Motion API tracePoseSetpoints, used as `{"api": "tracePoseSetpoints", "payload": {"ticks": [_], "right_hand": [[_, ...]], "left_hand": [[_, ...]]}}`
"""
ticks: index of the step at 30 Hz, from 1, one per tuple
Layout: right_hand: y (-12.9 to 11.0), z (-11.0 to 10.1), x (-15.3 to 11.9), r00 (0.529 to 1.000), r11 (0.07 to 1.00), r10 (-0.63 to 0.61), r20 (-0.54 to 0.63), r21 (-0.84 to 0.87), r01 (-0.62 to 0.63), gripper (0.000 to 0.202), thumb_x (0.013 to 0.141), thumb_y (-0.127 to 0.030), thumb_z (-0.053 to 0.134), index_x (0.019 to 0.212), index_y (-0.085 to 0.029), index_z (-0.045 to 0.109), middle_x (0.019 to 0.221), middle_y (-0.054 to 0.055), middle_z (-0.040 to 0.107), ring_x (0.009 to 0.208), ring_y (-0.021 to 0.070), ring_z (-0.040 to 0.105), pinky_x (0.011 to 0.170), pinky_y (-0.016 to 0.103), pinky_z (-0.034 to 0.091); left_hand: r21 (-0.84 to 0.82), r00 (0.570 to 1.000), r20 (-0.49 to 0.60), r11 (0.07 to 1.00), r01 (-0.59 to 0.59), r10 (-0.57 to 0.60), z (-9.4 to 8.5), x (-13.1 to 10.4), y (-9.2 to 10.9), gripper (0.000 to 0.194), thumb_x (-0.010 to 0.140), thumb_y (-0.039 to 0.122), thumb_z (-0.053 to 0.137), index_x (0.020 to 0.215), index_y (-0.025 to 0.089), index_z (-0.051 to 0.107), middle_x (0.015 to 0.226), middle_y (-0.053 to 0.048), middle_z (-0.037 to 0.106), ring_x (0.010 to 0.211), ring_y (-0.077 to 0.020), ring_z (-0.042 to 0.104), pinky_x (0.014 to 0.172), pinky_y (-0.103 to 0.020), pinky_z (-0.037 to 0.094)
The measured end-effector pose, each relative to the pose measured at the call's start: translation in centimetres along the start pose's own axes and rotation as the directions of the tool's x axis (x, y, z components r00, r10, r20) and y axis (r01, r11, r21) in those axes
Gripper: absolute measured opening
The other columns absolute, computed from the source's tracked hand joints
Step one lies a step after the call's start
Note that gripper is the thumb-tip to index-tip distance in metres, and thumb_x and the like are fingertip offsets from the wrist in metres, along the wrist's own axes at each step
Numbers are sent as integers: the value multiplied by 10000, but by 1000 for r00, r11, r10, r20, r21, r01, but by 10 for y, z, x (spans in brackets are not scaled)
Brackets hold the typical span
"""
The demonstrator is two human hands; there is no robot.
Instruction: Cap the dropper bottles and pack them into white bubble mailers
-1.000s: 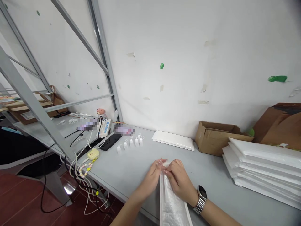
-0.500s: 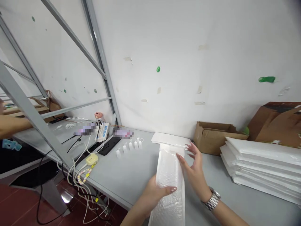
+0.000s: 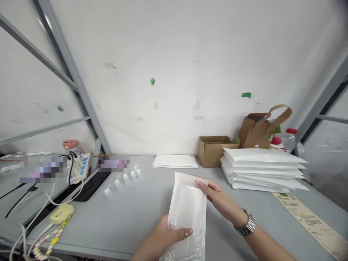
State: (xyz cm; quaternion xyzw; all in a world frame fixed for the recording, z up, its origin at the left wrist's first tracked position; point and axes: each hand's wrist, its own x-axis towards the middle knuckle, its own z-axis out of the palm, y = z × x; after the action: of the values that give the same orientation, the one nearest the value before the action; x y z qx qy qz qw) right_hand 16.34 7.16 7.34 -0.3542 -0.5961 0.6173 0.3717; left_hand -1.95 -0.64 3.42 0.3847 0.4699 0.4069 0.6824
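Note:
A white padded bubble mailer (image 3: 187, 210) is held up over the grey table in front of me. My left hand (image 3: 170, 235) grips its left edge, thumb lying across the front and fingers hidden behind. Near the top right corner, by the flap, my right hand (image 3: 217, 195) pinches the mailer between the thumb and the fingers at the back. A metal watch (image 3: 247, 222) is on my right wrist. Beyond the mailer, flat white envelopes (image 3: 175, 161) lie against the wall.
A stack of white mailers (image 3: 261, 170) stands right, before an open cardboard box (image 3: 214, 150) and a brown paper bag (image 3: 255, 132). Several small white bottles (image 3: 125, 178) stand left. Farther left are a power strip (image 3: 81, 166), cables and a yellow case (image 3: 62, 214). A printed strip (image 3: 310, 221) lies right.
The view has swung right, bringing the bottle and printed strip into sight. My right hand has gone from spread fingers beside the mailer to gripping its upper right corner. The left hand keeps its hold.

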Motion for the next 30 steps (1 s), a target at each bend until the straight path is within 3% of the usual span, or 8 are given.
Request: {"api": "tracePoseSetpoints", "payload": {"ticks": [2, 4, 11, 15, 21, 24, 27, 30], "right_hand": [[2, -1, -2, 998, 999, 17, 54, 33, -19, 474, 812, -481, 548, 1245, -289, 518, 1082, 21, 649, 954, 200, 593, 839, 354, 463], [2, -1, -4, 996, 1000, 9, 92, -17, -8, 470, 806, -474, 561, 1233, -279, 537, 1088, 29, 655, 956, 210, 596, 851, 373, 460], [-2, -3, -11, 984, 953, -130, 125, -258, 159, 396, 840, -476, 501, 1192, -309, 571, 1272, 11, 560, 1177, 233, 480, 1016, 441, 340], [2, -5, -13, 976, 908, -163, 147, -364, 207, 360, 857, -482, 472, 1113, -290, 636, 1111, 51, 639, 1028, 219, 564, 904, 407, 435], [9, 0, -12, 985, 904, -171, 32, -392, 170, 285, 817, -456, 553, 857, -247, 742, 840, 43, 646, 793, 176, 584, 725, 322, 470], [12, 8, -14, 991, 962, -129, -34, -247, 116, 241, 760, -422, 638, 897, -245, 726, 848, 29, 641, 802, 166, 576, 719, 301, 460], [16, 17, -16, 989, 995, 59, -133, 90, -47, 350, 732, -420, 670, 1025, -228, 665, 869, 24, 654, 786, 153, 592, 716, 288, 462], [19, 23, -17, 980, 962, 191, -59, 208, -175, 369, 709, -485, 665, 866, -153, 690, 769, 38, 665, 713, 160, 598, 695, 292, 458]], "left_hand": [[20, 1000, 0, 1000, 6, -6, 0, -1, -2, 524, 481, 394, 816, 929, 166, 667, 907, -72, 731, 897, -285, 647, 784, -356, 485], [27, 1000, -3, 1000, 15, -15, 1, -2, -2, 501, 492, 406, 811, 909, 164, 674, 894, -69, 735, 872, -282, 654, 772, -351, 488], [-44, 995, -96, 999, 17, -21, -2, 1, 0, 496, 543, 462, 775, 908, 143, 671, 823, -82, 736, 834, -281, 666, 733, -341, 493], [-30, 996, -93, 999, -18, 15, 0, 3, -2, 469, 561, 447, 771, 915, 155, 673, 877, -82, 732, 820, -269, 665, 720, -331, 494], [67, 989, -102, 993, -100, 107, 7, 4, -6, 436, 591, 447, 744, 905, 154, 671, 850, -73, 731, 834, -284, 657, 715, -344, 498], [102, 982, -125, 986, -130, 142, 9, 5, -5, 443, 583, 443, 745, 904, 150, 661, 870, -79, 731, 851, -290, 654, 719, -340, 496], [125, 974, -173, 984, -127, 147, 13, 5, -3, 449, 577, 457, 740, 900, 156, 655, 846, -77, 733, 826, -289, 657, 700, -334, 498], [199, 941, -268, 967, -157, 208, 16, 4, -2, 452, 579, 504, 718, 863, 158, 658, 805, -75, 730, 809, -291, 650, 674, -317, 492]]}}
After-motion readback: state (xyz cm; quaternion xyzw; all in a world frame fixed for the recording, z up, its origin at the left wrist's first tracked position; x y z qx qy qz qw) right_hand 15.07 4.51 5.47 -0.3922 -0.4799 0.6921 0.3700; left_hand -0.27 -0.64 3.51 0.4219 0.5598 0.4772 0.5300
